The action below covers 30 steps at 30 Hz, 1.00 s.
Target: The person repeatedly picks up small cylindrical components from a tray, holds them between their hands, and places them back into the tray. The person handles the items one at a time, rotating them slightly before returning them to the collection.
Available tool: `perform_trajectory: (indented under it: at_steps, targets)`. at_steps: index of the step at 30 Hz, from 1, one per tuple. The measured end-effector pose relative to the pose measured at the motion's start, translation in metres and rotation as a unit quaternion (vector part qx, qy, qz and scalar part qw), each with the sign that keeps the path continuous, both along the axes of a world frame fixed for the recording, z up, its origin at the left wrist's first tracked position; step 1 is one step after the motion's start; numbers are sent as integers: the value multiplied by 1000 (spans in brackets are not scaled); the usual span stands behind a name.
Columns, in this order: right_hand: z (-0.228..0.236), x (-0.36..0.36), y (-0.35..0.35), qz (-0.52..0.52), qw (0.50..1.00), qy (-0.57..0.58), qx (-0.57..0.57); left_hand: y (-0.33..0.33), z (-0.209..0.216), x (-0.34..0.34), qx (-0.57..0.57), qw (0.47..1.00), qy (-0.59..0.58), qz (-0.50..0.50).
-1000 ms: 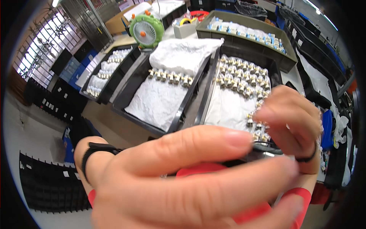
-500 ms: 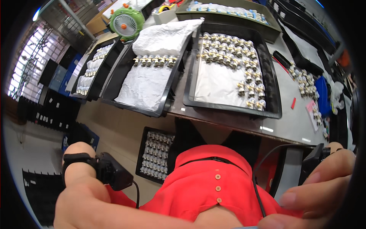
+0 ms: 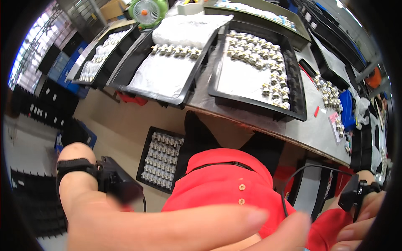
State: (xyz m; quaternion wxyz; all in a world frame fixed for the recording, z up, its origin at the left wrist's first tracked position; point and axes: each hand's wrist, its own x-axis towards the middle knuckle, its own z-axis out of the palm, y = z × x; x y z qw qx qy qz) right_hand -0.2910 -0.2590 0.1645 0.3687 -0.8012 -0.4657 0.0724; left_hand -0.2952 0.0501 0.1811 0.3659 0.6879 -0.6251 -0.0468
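Observation:
My left hand (image 3: 180,228) is large and close along the lower edge, slightly blurred. Its fingers stretch to the right with two fingertips apart, and nothing shows between them. My right hand (image 3: 356,234) is at the lower right, its fingers bent and partly cut off by the picture's edge; what they touch is hidden. Each wrist bears a strapped black device, one on the left wrist (image 3: 119,180) and one on the right (image 3: 351,192). Both hands are in front of my red top (image 3: 226,184), away from the trays.
On the table, a black tray (image 3: 259,108) and another black tray (image 3: 167,98) hold small figure-like metallic pieces on white sheets. A narrower tray (image 3: 125,44) is at the left, a green fan (image 3: 147,12) behind. Loose pieces (image 3: 328,94) lie right. A filled tray (image 3: 141,167) stands on the floor.
My left hand has moved up and right, its fingertips coming into view. My right hand has shifted down and towards the right edge. The view has tilted, so the table sits higher.

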Motion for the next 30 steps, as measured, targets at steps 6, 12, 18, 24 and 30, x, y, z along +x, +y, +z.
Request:
perform_trajectory:
  at_steps: [6,12,18,24,30]
  targets:
    - [2,-15,4,-44,998,47,5,5,-2,-6,-16,1000,14,-18]
    - [9,-20,-11,-90,992,93,11,9,2,9,-16,998,48,-46]
    - [21,-17,-21,-143,978,150,37,16,2,36,-39,993,90,-62]
    - [12,-14,-19,-202,945,218,135,-13,-25,55,-148,944,286,-63]
    - [23,-15,-33,-243,923,282,101,-22,-26,67,-115,923,360,-76]
